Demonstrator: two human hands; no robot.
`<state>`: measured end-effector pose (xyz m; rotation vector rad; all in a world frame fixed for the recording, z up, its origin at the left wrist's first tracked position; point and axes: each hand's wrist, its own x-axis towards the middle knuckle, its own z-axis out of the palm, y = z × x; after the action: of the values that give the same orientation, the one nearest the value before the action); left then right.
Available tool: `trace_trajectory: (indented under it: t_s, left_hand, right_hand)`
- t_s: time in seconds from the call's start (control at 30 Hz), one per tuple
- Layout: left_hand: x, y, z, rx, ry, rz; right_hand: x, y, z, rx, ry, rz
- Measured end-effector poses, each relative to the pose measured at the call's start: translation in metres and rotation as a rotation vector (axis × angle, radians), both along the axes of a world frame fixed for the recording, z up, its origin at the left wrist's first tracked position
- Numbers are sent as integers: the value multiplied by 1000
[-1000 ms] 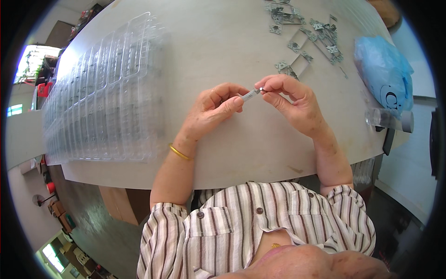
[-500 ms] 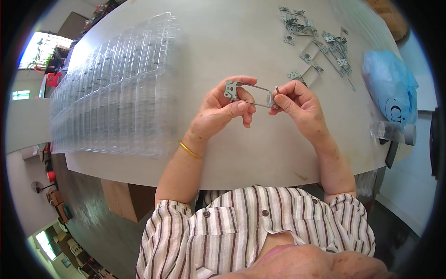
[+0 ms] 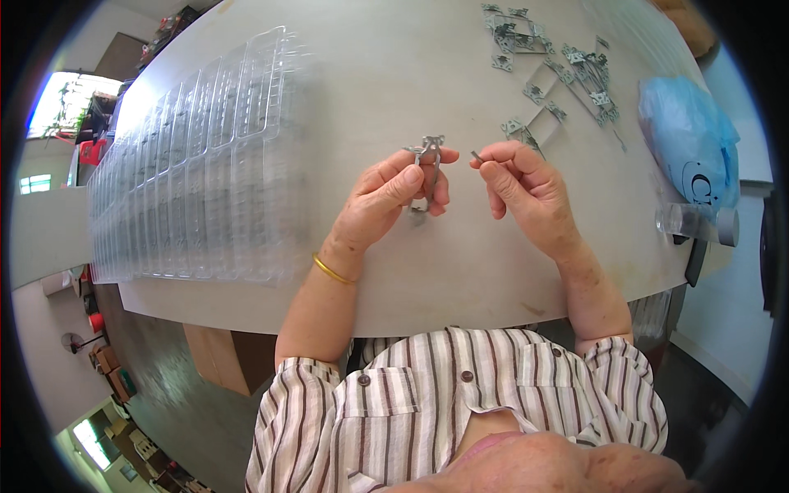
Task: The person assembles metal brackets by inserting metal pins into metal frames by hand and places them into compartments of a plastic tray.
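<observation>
Above the middle of the table my left hand [image 3: 385, 197] pinches a thin metal bracket frame [image 3: 427, 156] between thumb and fingers. The frame stands nearly upright, its hole-punched plate at the top and its long sides running down past my fingers. To its right, a small gap away, my right hand [image 3: 530, 193] is closed with thumb against forefinger. A short grey metal pin [image 3: 476, 156] sticks out of that pinch toward the frame; the rest of it is hidden by the fingers.
Several similar metal brackets [image 3: 592, 78] lie loosely piled at the far right. Stacked clear plastic trays [image 3: 189, 164] fill the left side. At the right edge are a blue plastic bag [image 3: 689, 144] and a clear jar [image 3: 694, 222] on its side. Under the table stands a cardboard box [image 3: 218, 357].
My left hand has turned the bracket frame from lying crosswise to upright. My right hand has come off the frame's end and now holds the pin apart from it.
</observation>
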<state>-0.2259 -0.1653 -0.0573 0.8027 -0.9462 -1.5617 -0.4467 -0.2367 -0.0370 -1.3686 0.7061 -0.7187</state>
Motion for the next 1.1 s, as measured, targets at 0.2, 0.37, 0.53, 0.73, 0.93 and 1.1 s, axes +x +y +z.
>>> trace_trajectory:
  t_s: [0.2,0.37,0.53,0.73,0.93,1.1]
  left_hand:
    - [1,3,-1,127,-57,9]
    - [0,3,-3,92,-146,-1]
    - [0,1,3,106,-268,12]
    - [0,1,3,93,-311,32]
    - [-1,1,1,71,-331,54]
    - [0,1,-2,66,-339,49]
  right_hand:
    - [5,6,6,-6,47,10]
    - [3,6,7,-14,89,15]
    - [4,7,8,-27,135,8]
    - [4,7,9,35,131,38]
    - [4,8,11,1,122,47]
    - [3,8,9,-1,117,57]
